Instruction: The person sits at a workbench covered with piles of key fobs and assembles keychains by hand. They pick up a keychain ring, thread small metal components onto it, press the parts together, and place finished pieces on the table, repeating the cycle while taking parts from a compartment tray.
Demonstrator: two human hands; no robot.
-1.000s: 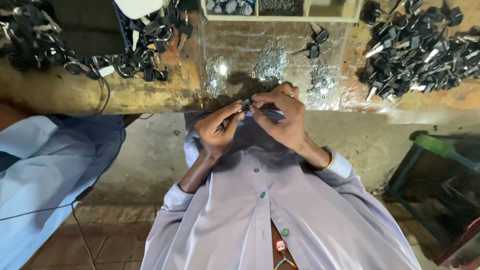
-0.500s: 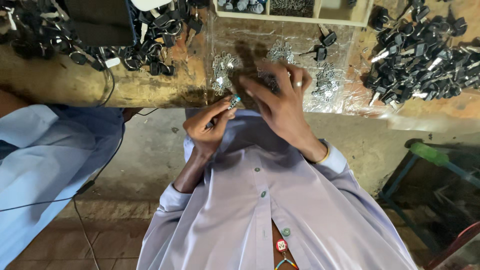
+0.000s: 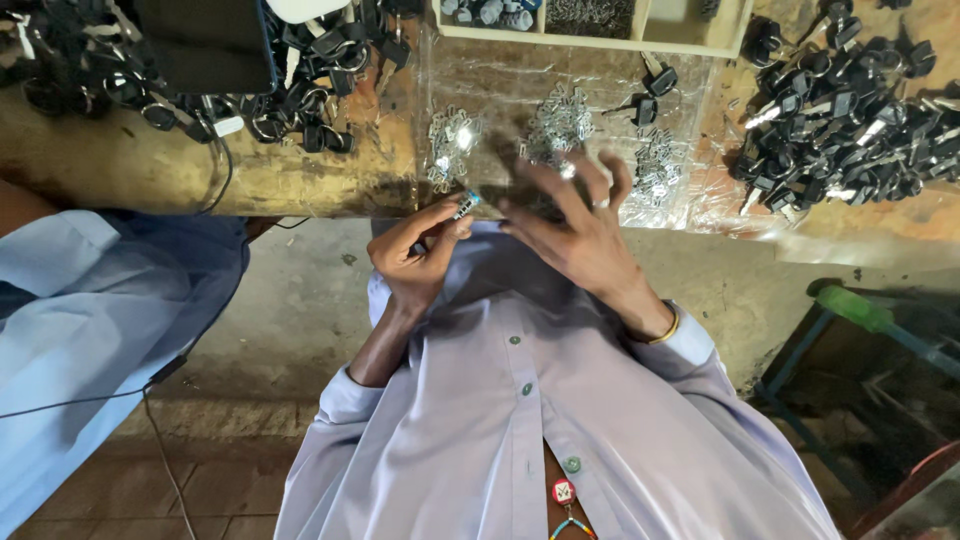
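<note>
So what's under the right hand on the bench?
The right hand is spread over clear plastic sheet with heaps of small silver metal parts. Whatever lies directly beneath the palm is covered.

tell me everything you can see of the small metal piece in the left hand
The small silvery metal piece with a blue tip looks like a short flat blade or key insert. The left hand pinches its lower end between thumb and forefinger, so it points up and to the right, blue end outward. It sits just below the bench edge, apart from the right hand. Finer detail is too small to tell.
</note>
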